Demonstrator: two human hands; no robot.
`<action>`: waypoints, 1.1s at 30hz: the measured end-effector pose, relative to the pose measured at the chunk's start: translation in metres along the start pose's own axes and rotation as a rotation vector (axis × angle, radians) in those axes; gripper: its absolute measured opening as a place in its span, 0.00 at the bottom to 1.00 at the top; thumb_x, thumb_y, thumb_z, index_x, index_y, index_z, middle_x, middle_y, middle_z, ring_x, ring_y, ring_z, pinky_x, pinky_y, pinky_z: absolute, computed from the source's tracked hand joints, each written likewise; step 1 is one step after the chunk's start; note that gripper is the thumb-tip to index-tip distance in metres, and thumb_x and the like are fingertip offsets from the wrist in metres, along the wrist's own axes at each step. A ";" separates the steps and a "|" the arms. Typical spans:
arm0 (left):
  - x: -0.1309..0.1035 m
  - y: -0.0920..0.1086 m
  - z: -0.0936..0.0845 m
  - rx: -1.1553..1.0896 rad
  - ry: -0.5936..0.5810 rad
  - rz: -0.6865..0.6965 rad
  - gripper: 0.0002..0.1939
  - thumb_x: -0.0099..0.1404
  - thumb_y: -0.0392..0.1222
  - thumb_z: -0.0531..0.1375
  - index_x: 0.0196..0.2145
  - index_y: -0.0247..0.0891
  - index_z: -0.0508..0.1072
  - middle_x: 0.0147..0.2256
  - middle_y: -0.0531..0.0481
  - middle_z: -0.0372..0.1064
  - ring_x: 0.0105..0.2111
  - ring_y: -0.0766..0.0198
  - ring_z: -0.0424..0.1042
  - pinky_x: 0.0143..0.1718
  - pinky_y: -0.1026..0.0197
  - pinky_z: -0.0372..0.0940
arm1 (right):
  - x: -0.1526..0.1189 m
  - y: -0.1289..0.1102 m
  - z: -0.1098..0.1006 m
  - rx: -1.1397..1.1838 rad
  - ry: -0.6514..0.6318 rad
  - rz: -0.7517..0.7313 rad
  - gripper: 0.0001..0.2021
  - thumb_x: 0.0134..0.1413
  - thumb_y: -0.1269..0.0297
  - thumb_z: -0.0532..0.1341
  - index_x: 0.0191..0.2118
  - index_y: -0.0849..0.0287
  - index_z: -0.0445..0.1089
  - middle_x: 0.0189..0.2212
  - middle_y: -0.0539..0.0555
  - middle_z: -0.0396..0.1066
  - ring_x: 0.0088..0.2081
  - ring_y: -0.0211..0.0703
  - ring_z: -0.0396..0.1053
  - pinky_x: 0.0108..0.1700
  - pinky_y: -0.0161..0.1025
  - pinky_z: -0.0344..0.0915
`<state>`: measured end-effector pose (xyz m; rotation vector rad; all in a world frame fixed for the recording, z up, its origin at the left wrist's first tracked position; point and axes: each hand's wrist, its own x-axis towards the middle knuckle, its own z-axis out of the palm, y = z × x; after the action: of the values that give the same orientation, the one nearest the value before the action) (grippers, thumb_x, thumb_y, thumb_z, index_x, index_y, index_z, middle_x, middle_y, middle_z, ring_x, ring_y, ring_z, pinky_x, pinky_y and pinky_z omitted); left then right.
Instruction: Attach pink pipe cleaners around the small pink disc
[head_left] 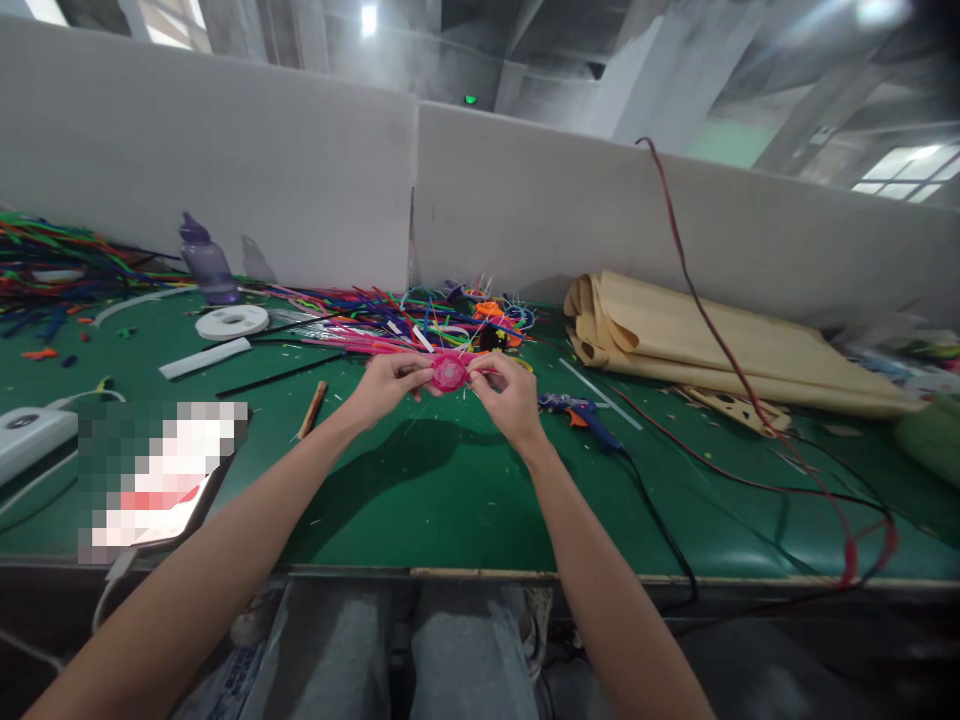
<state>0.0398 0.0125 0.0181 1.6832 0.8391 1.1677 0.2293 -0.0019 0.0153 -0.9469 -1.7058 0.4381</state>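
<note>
A small round pink piece (450,372) is held up over the green table, between my two hands. My left hand (391,388) pinches its left edge with thumb and fingers. On the opposite edge, the fingertips of my right hand (507,390) are closed. Thin, clear strands stick out around the piece. Behind it lies a heap of pink, blue and black strips (360,312), with small orange, yellow and black pieces (491,318) at its right end. A blue glue gun (589,422) with an orange trigger rests just right of my right hand.
On the green table (420,510) are a purple bottle (208,265), a white tape roll (232,321), a brown stick (313,409), a phone (165,480) and a white device (34,435). Folded brown paper (720,335) lies right. A red-black cable (697,290) hangs over the white partition (510,210).
</note>
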 end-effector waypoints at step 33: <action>-0.006 -0.004 0.015 0.195 0.256 0.021 0.17 0.56 0.50 0.61 0.40 0.37 0.77 0.40 0.46 0.75 0.41 0.56 0.71 0.43 0.57 0.63 | -0.007 0.008 0.023 0.045 0.251 0.064 0.06 0.53 0.62 0.58 0.32 0.57 0.70 0.35 0.55 0.72 0.41 0.44 0.69 0.45 0.42 0.67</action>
<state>0.0523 0.0039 0.0103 1.7229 1.1264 1.3726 0.2120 0.0011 -0.0030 -0.9825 -1.4368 0.3807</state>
